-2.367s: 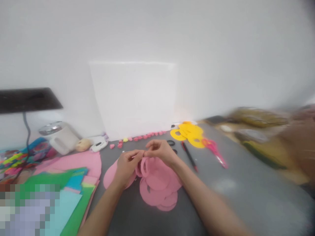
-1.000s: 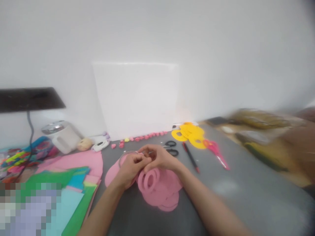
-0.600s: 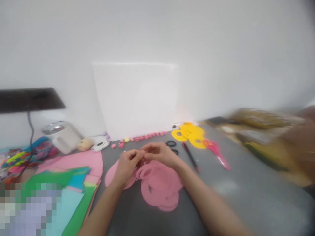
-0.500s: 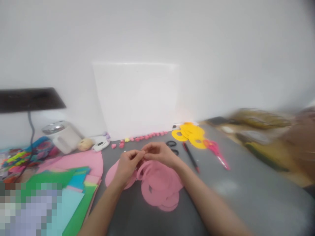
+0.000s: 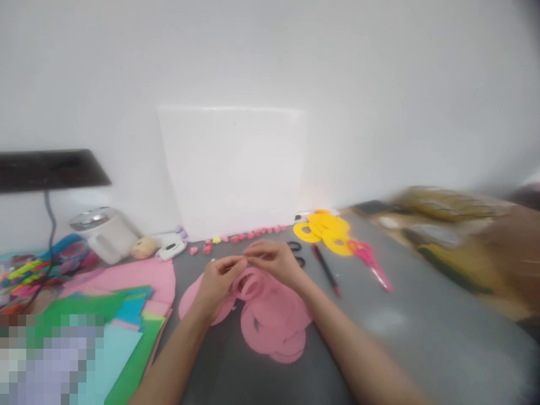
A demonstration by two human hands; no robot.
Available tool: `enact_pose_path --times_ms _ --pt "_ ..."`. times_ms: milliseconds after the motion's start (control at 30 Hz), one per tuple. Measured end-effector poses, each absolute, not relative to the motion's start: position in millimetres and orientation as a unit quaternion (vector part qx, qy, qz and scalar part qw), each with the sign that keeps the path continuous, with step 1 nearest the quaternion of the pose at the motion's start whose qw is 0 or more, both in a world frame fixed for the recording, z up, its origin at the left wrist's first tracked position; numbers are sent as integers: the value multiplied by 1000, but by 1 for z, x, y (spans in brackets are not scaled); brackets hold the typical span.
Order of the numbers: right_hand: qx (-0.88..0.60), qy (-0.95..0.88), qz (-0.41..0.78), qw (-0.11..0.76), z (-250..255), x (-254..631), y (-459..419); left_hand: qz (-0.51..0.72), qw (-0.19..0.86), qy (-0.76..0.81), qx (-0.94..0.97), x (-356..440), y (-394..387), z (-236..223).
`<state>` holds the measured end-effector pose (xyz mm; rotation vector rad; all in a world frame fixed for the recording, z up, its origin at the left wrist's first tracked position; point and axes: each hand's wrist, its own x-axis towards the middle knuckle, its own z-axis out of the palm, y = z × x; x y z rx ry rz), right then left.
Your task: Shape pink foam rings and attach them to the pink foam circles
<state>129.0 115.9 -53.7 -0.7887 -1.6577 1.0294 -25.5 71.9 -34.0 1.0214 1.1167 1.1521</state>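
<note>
My left hand [image 5: 221,287] and my right hand [image 5: 274,261] meet above the grey table, fingertips pinched together. What they pinch is small and mostly hidden by the fingers. Right under the fingertips are curled pink paper rings [image 5: 248,285]; whether they hang from my fingers or lie on the pile I cannot tell. Several pink paper discs [image 5: 272,315], some with holes, overlap below my right hand. Another large pink disc [image 5: 192,295] lies partly under my left hand. Black-handled scissors [image 5: 294,246] are partly covered by my right hand.
Yellow paper rings [image 5: 324,228], a black-and-red pen [image 5: 327,271] and pink scissors [image 5: 370,261] lie to the right. Small pink pieces [image 5: 251,235] line the white board [image 5: 236,174]. Coloured paper sheets [image 5: 84,309] and a white appliance [image 5: 107,233] occupy the left.
My fingertips have shifted slightly upward, and more of the curled pink rings shows beneath them. Both hands stay pinched together. The other things stay put on the table.
</note>
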Motion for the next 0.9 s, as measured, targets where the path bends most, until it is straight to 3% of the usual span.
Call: enact_pose_path --times_ms 300,700,900 --pt "-306 -714 310 548 -56 122 112 493 659 422 380 -29 75 -37" --pt "-364 -576 491 543 -51 124 112 533 509 494 460 -27 78 -47" --pt "-355 -546 525 548 -49 126 113 519 531 498 448 -26 75 -45"
